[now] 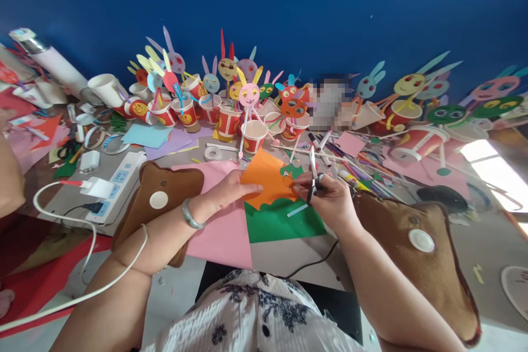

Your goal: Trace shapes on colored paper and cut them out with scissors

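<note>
My left hand point(237, 187) grips an orange sheet of paper point(266, 176) by its left side, thumb on top. The sheet's edge is scalloped where pieces have been cut out. My right hand point(332, 198) holds a pair of scissors point(313, 168), blades pointing up and away from the sheet. The thumb and forefinger of that hand pinch at the sheet's right edge, by a thin curved outline; whether they hold a separate piece I cannot tell. Under the orange sheet lie green paper point(284, 225) and pink paper point(223, 231).
Paper cups with paper rabbit figures point(249, 96) line the blue wall. Brown cushions point(412, 253) flank my arms. A power strip point(119, 181) with a white cable point(93, 236) is at left, near another person's arm point(9, 176). Pens point(350, 168) and a tape roll point(212, 153) lie behind.
</note>
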A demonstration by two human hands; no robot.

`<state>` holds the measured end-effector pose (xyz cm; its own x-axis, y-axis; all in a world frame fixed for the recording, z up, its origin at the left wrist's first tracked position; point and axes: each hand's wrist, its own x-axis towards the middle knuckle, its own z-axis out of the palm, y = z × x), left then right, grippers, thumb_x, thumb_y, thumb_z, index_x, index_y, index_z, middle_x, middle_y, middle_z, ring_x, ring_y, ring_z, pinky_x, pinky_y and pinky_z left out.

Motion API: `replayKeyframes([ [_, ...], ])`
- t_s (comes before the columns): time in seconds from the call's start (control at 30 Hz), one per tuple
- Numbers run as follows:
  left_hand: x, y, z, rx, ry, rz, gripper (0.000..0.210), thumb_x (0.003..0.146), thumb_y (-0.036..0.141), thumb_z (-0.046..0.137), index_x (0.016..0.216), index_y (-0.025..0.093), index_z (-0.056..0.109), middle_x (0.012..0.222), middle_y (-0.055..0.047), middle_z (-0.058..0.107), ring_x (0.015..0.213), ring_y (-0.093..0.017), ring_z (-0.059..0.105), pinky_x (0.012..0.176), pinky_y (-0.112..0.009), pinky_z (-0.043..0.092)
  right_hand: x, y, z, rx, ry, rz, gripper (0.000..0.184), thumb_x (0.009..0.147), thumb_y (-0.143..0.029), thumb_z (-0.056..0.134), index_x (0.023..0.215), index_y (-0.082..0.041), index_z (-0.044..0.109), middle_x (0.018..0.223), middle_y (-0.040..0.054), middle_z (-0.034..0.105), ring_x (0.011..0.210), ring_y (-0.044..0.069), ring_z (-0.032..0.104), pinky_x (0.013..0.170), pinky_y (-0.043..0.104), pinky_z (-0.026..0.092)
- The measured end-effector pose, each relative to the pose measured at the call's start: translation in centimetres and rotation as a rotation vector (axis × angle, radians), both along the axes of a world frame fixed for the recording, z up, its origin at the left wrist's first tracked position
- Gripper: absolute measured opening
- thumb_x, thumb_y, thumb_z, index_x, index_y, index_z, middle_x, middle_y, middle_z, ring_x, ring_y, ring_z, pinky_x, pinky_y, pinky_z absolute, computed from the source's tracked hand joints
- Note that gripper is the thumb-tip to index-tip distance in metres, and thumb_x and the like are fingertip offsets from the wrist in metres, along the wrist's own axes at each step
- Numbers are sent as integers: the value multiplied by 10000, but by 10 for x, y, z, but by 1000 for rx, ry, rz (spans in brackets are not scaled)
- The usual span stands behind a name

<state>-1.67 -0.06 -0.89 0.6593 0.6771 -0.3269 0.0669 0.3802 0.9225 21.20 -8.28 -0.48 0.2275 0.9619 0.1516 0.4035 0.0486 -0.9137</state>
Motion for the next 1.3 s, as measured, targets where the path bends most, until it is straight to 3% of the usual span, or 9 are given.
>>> replayKeyframes([
  [0.3, 0, -1, 9, 13, -232, 273, 389, 678, 388, 822, 928, 126, 679, 877, -65, 738, 783, -199, 681, 729, -304, 515, -8, -1, -15, -102, 327, -54, 347, 633, -270, 836, 970, -206, 785, 783, 27, 756, 699, 199, 708, 701, 337, 601],
  [0.53, -1, 1, -2, -32, -519, 346, 624, 735, 699, 658, 1055, 164, 683, 1072, -95, 713, 1008, -258, 660, 796, -321, 509, -16, -2, -21, -46, 402, -112, 364, 646, -230, 813, 1007, -202, 779, 793, 22, 751, 705, 189, 703, 680, 327, 592],
  [0.67, -1, 7, -4, -60, -566, 360, 716, 736, 760, 597, 1133, 168, 663, 1115, -111, 704, 1026, -260, 656, 800, -326, 508, -14, -2, -19, 40, 401, -204, 381, 645, -178, 794, 1024, -214, 777, 799, 15, 751, 729, 186, 704, 704, 323, 582],
  [0.73, 0, 6, -4, -33, -524, 281, 673, 738, 704, 648, 1151, 173, 653, 1115, -114, 702, 1002, -250, 658, 776, -315, 506, -14, -2, -20, 81, 386, -246, 377, 644, -167, 789, 1017, -226, 778, 804, 8, 749, 729, 177, 697, 693, 311, 574],
  [0.87, 1, -3, -7, 39, -252, -74, 639, 647, 430, 855, 1187, 172, 631, 1193, -135, 657, 938, -213, 650, 725, -288, 503, -17, -3, -22, 117, 355, -285, 353, 655, -174, 785, 1003, -231, 778, 817, 9, 750, 731, 173, 691, 691, 312, 570],
  [0.97, 3, -13, -7, 51, -102, -211, 714, 552, 407, 905, 1169, 175, 630, 1226, -136, 632, 941, -207, 644, 751, -301, 509, -24, -5, -25, 79, 353, -251, 346, 672, -195, 783, 1017, -224, 774, 820, 18, 758, 737, 181, 701, 708, 324, 579],
  [1.1, 6, -21, 0, 156, 3, -186, 451, 669, 488, 813, 967, 174, 684, 1036, -98, 700, 982, -228, 644, 860, -333, 513, -36, -10, -26, 13, 352, -123, 341, 690, -235, 786, 1030, -218, 768, 882, 36, 767, 769, 201, 714, 727, 343, 596],
  [1.23, 7, -23, 11, 234, -19, 116, 347, 795, 489, 691, 958, 182, 678, 1043, -72, 723, 1001, -213, 652, 927, -328, 511, -43, -14, -25, -24, 306, -37, 318, 688, -298, 805, 992, -215, 772, 927, 56, 761, 800, 228, 720, 710, 344, 592],
  [1.3, 7, -21, 13, 201, 53, 183, 320, 824, 468, 656, 927, 167, 689, 911, -58, 737, 896, -204, 669, 859, -320, 532, -42, -14, -24, -45, 295, -51, 331, 712, -343, 797, 1013, -210, 761, 882, 58, 758, 782, 234, 724, 692, 344, 583],
])
